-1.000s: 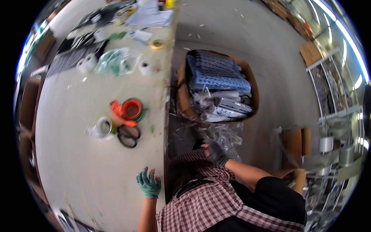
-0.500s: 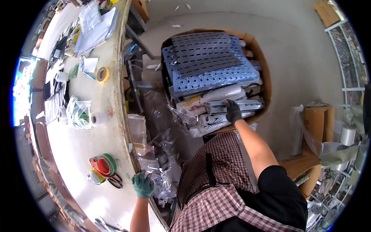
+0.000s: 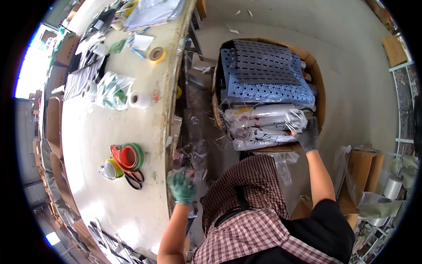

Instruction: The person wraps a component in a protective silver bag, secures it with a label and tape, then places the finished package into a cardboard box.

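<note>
My right hand [image 3: 307,134], in a dark glove, reaches into a big cardboard box [image 3: 318,94] on the floor and grips the crinkled end of a clear plastic-wrapped package [image 3: 263,119]. Several such packages lie stacked at the box's near side. Behind them lie blue and grey perforated panels [image 3: 268,75]. My left hand [image 3: 182,187], in a green glove, is at the edge of the pale worktable [image 3: 101,185], next to clear plastic bags [image 3: 195,154] hanging beside the table. It is blurred and its grasp is unclear.
On the table lie a red and green tape-roll cluster with scissors [image 3: 127,160], a white roll [image 3: 140,100], a yellow tape roll [image 3: 157,54], bagged items and papers at the far end. Cardboard boxes and a film roll [image 3: 392,187] stand at the right.
My view has swung right toward the box, which looks nearer. My right hand went from the plastic by the table to the wrapped packages and took hold. My left hand stayed at the table edge.
</note>
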Tool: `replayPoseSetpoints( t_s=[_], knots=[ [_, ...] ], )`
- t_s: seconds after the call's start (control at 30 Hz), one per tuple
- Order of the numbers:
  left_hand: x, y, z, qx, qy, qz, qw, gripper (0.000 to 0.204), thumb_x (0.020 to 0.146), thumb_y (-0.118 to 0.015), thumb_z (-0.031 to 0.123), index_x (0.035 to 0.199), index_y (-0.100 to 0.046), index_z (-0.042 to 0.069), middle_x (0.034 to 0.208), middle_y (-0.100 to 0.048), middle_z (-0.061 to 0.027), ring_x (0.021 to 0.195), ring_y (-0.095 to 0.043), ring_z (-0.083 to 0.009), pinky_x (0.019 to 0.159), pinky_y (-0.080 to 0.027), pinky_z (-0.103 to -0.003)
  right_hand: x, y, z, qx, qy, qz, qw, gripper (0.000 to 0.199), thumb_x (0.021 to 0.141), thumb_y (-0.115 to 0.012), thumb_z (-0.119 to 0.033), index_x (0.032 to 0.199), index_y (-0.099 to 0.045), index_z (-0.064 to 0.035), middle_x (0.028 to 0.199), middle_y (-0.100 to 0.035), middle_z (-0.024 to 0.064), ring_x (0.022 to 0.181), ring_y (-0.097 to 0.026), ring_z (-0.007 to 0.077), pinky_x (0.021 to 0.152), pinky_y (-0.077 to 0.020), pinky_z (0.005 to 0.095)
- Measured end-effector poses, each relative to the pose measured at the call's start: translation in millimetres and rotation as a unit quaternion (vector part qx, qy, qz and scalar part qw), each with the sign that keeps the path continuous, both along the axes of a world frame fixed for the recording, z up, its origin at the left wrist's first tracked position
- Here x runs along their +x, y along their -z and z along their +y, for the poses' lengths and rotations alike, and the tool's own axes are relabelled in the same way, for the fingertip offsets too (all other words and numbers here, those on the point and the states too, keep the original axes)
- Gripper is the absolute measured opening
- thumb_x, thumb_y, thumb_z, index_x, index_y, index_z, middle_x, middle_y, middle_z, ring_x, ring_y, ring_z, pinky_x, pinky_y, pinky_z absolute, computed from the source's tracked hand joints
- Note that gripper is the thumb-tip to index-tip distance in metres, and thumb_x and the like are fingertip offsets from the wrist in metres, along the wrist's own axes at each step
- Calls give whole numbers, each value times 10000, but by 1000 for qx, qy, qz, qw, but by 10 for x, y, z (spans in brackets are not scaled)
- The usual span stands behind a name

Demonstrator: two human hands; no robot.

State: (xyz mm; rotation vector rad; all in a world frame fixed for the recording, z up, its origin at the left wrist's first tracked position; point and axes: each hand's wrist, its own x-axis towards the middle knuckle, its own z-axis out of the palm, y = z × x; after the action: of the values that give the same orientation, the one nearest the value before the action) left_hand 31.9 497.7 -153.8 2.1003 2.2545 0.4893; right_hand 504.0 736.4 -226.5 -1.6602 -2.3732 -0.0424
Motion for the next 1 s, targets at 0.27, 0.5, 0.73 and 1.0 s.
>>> replayPoseSetpoints(
  t_s=[0.27,0.5,0.73,1.0],
  knots=[
    [691,-832,-262,-12,130,-587,799,733,830,-672,342,1382,-343,-11,1344,-466,-147,1212,-482,-273,1031,-396,-361,-2302,-2453,-1928,33,-271,171,947,410,728,-655,-148,1106,-504,-94,971,-553,127,855,-597,314,659,-509,416],
    [-516,-849,-1916,132,-213,-864,435,563,911,-619,277,1363,-371,52,1300,-494,-88,1126,-527,-209,955,-445,-305,-5012,-2774,-3169,-59,-510,300,804,771,661,-769,-395,1218,-452,33,1053,-500,162,930,-537,306,757,-477,419],
    [-1003,-603,-3278,106,-385,-402,824,925,773,-751,148,1480,-175,-7,1495,-248,-175,1375,-259,-334,1097,-294,-425,-6085,-1738,-3418,-106,-509,313,794,417,728,-698,-347,998,-589,-48,871,-590,151,838,-594,317,770,-485,421],
    [-1141,-554,-2886,0,-33,45,998,820,603,-760,412,1351,-451,282,1335,-466,-82,1241,-421,-289,1042,-232,-611,-6742,-1630,-1932,-72,-157,-103,979,751,756,-664,-467,1298,-464,12,1346,-459,232,1286,-391,372,1048,-329,488]
  ],
)
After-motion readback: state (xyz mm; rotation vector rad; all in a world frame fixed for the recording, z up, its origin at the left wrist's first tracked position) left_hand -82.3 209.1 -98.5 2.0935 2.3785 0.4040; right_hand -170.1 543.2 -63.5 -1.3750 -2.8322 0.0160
